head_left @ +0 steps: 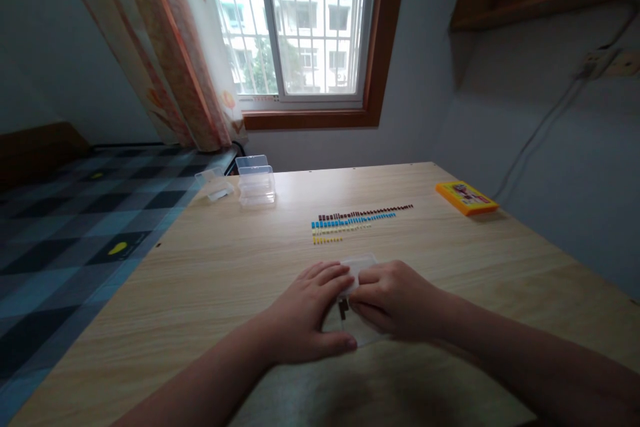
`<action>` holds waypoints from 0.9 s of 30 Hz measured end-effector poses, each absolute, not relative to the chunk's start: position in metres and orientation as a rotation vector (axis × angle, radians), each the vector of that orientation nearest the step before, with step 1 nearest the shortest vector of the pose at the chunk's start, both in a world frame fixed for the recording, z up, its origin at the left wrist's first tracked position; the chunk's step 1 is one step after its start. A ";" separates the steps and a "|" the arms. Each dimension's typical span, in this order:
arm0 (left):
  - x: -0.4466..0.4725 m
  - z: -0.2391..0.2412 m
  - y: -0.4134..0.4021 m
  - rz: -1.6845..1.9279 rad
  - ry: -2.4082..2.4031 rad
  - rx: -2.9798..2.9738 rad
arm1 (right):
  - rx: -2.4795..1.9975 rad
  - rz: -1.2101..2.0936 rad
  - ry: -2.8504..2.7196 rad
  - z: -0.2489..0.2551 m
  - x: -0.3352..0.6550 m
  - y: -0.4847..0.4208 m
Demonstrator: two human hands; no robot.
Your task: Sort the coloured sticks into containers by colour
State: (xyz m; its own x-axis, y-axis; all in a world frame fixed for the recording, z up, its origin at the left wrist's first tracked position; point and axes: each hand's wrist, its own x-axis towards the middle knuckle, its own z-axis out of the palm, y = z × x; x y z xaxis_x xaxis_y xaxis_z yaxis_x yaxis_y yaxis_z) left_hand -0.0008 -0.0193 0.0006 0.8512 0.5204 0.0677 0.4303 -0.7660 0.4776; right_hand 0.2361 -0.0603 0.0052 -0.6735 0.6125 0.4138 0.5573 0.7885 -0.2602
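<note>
Clear plastic case on the bench, with dark pieces in it, nearer the viewer than rows of small coloured pieces. The left hand, spread open, rests against its left side; the right hand curls over it, its grip hidden.
</note>
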 end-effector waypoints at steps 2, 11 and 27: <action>-0.001 0.001 -0.019 0.275 0.701 2.572 | -0.862 0.114 -2.449 0.008 0.239 -0.058; -0.001 0.004 -0.021 0.261 0.720 2.561 | -1.191 0.034 -2.245 0.025 0.256 0.004; -0.001 0.003 -0.023 0.324 0.719 2.554 | -1.721 0.139 -2.528 0.033 0.194 0.133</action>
State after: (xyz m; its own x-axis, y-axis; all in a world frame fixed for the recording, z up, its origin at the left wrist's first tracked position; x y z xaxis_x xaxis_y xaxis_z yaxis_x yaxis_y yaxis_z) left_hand -0.0006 -0.0227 0.0025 0.8352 0.5412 0.0980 0.4317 -0.7554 0.4930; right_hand 0.1935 0.1332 0.0334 -0.3657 0.9306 0.0151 0.9233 0.3647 -0.1202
